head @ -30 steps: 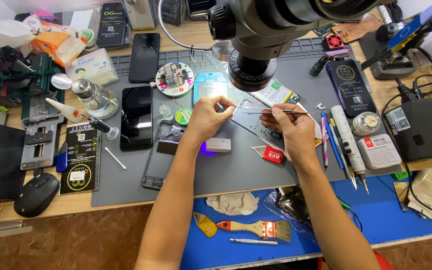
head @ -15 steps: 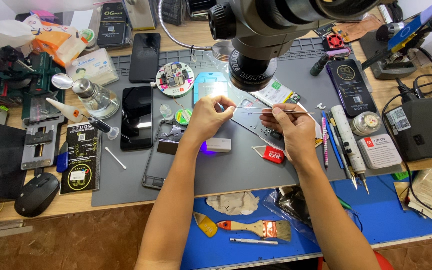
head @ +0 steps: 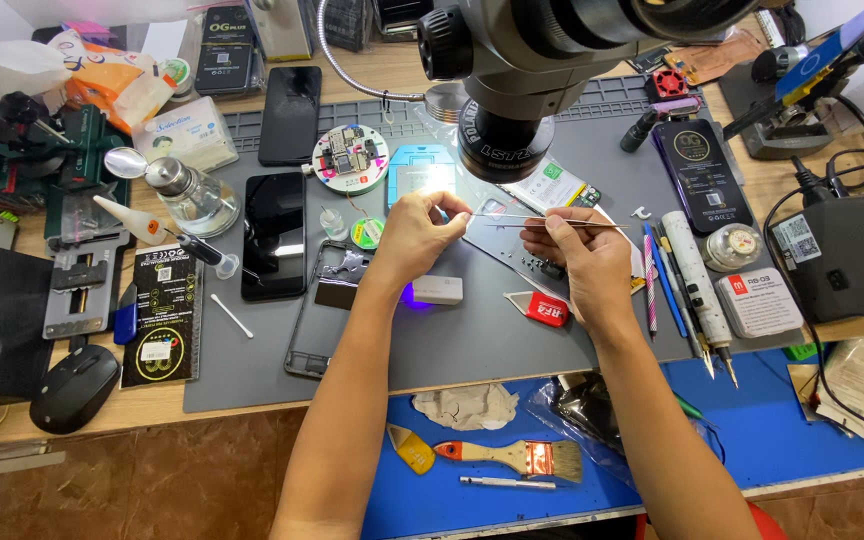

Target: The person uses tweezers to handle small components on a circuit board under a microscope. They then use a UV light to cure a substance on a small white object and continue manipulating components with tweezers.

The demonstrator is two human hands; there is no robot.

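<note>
Brush (head: 512, 457): it lies on the blue mat (head: 802, 440) at the near edge of the desk, next to a yellow scraper (head: 412, 448) and a thin pen-like tool (head: 507, 483). They sit close to you, likely so you can grab them fast.

White block (head: 437, 290): it rests on the grey mat (head: 512, 330), just under your left wrist, with a purple glow at its left end.

Left hand (head: 417, 232): your fingers are pinched shut on the tip end of the tweezers (head: 542, 218). That looks like a way to keep the thin points steady.

Right hand (head: 582, 250): your fingers are curled around the other end of the tweezers, held like a pencil. The tweezers lie flat between both hands, over the middle of the grey mat.

Thin metal plate (head: 512, 245): it lies on the grey mat right under the tweezers, between your hands.

Pens and screwdrivers (head: 687, 290): they line up along the right side of the grey mat, out of your way.

Dark phone (head: 274, 235): it lies face up toward the left side of the grey mat.

Microscope (head: 527, 70): it hangs over the far middle of the grey mat, right above your hands, so the small parts sit under its lens.
</note>
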